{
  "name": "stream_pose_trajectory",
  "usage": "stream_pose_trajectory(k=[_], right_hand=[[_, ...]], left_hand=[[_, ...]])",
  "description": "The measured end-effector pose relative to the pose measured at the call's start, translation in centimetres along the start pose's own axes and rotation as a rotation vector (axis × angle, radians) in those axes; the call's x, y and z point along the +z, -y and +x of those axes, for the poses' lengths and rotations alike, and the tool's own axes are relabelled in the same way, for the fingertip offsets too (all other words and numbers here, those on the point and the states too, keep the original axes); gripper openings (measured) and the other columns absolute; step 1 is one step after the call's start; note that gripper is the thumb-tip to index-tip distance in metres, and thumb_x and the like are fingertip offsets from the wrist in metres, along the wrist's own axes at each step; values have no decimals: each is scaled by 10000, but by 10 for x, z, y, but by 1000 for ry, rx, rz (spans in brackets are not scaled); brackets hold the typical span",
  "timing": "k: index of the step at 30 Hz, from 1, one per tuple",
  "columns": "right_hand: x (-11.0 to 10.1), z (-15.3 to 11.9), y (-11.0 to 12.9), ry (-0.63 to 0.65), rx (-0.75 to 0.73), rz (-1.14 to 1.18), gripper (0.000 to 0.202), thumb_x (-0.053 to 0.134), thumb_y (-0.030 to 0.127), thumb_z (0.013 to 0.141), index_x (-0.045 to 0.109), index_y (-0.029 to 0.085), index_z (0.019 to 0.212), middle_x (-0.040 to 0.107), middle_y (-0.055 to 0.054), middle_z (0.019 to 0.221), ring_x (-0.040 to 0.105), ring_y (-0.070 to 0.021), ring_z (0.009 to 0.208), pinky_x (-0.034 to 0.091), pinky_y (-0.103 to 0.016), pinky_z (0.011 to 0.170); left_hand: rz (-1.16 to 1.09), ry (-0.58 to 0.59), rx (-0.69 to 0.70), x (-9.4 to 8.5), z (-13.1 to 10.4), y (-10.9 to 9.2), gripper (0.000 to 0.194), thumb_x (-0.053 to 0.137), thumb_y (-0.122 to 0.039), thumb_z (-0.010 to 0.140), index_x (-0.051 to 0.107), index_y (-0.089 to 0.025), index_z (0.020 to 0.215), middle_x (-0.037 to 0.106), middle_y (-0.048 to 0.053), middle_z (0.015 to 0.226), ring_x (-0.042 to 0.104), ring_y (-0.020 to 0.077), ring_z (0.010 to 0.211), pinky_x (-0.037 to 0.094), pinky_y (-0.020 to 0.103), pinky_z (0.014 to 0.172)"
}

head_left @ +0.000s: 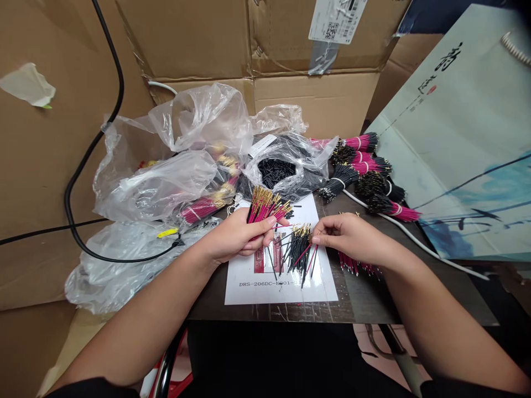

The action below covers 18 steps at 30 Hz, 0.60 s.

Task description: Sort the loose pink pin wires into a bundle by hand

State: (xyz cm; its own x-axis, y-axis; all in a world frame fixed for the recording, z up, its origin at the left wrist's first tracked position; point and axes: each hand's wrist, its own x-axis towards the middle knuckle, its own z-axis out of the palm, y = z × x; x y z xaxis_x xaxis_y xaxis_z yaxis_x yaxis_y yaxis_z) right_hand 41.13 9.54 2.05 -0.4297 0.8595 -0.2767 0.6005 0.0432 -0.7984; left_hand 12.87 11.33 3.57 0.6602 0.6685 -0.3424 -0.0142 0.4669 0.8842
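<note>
My left hand (244, 235) is closed around a bundle of pink-red wires (265, 207) whose gold metal terminals point up and away from me. One red wire sticks out sideways past its fingertips. Just to the right lies a loose pile of black wires (299, 249) with gold ends, spread over a printed sheet (282, 293). A few red wires are mixed into that pile. My right hand (338, 235) is at the pile's right edge, thumb and finger pinched together on a thin wire (313, 258). The wire's upper end is hidden by the fingers.
Behind the sheet is an open plastic bag of short black tubes (276, 172). Clear plastic bags (166, 182) fill the left side. Tied wire bundles (373, 166) lie at right, near a white cable (415, 240) and a paper bag (477, 138). Cardboard (315, 99) stands behind.
</note>
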Motion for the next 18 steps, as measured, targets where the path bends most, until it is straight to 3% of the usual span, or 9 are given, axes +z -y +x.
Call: stream_pose_trajectory(k=[8, 14, 18], right_hand=[[-2, -2, 6, 24, -40, 56, 301, 664, 494, 904, 703, 215, 798, 674, -12, 766, 592, -174, 720, 440, -315, 672], [2, 2, 10, -60, -241, 58, 253, 694, 430, 909, 723, 214, 780, 662, -60, 1026, 621, -207, 957, 460, -372, 901], [6, 4, 8, -115, -232, 59, 246, 711, 451, 896, 745, 225, 805, 651, -50, 948, 602, -196, 873, 457, -354, 810]], left_hand=[[19, 0, 0, -1, 0, 1, 350, 647, -388, 974, 663, -122, 1201, 571, -24, 688, 284, 7, 388, 190, 147, 336], [16, -8, 11, -1, 0, 1, 350, 646, -385, 975, 671, -113, 1194, 572, -23, 671, 288, 8, 382, 189, 146, 333], [42, -23, 15, 0, -1, 0, 362, 643, -393, 971, 673, -110, 1196, 588, -17, 685, 290, 4, 366, 167, 154, 330]])
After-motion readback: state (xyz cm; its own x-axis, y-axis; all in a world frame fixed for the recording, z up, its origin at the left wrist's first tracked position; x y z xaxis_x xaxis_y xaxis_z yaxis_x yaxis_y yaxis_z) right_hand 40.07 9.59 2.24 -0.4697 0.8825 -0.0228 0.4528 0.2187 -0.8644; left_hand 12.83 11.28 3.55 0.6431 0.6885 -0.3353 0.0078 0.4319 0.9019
